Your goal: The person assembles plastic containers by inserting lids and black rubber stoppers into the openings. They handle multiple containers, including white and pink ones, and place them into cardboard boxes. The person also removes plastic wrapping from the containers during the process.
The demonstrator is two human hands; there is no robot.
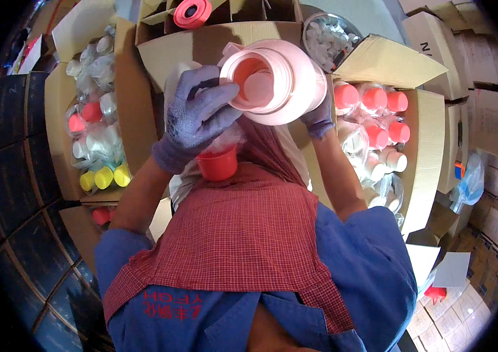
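Note:
A pale pink vacuum jug (305,79) is tilted so that its wide round mouth faces me. My right hand (320,116), in a grey-purple knit glove, supports it from the far right side, its fingers mostly hidden behind the body. At the left of the mouth is my gloved left hand (187,114), fingers bent and apart, the tips at or very near the rim. Whitish material shows behind this hand. Below it, a red cup (218,164) with clear plastic around its top rests against my checked apron (231,234).
Open cartons flank me: the left carton (58,141) holds wrapped red, white and yellow caps, the right carton (428,164) red- and white-capped pieces. Ahead are a divided box (164,56) with a red ring-shaped lid (192,13) on it and a metal bowl (314,56) of small white pieces.

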